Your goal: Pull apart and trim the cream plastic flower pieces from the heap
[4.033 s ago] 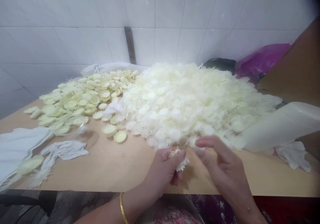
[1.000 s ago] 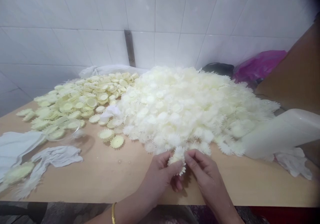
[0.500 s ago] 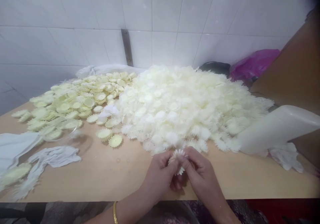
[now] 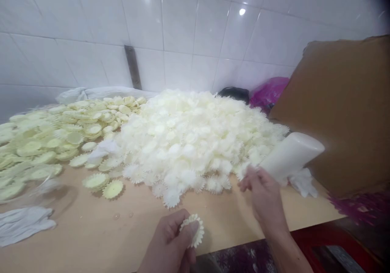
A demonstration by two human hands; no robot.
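My left hand (image 4: 173, 240) pinches a cream disc with a scalloped, petal-like rim (image 4: 197, 232) between thumb and fingers, low over the table's front part. My right hand (image 4: 262, 189) is at the right end of a big heap of white petalled flower pieces (image 4: 185, 143), just in front of a white bottle (image 4: 292, 153) lying aslant. Its fingers are curled and drawn together; what they hold, if anything, does not show. To the left lies a pile of yellowish scalloped discs (image 4: 76, 126), with a loose disc (image 4: 113, 189) at its near edge.
A brown cardboard box (image 4: 341, 114) stands on the right. Behind the heap are a magenta bag (image 4: 269, 92) and a dark bundle (image 4: 234, 94) near the tiled wall (image 4: 176, 25). A white glove (image 4: 26, 224) and clear plastic (image 4: 45, 185) lie on the left of the wooden table (image 4: 100, 240).
My hands were together on a white flower piece and are now apart. My right hand has gone right and forward, toward the bottle; my left moved down-left with a disc. The view has turned right.
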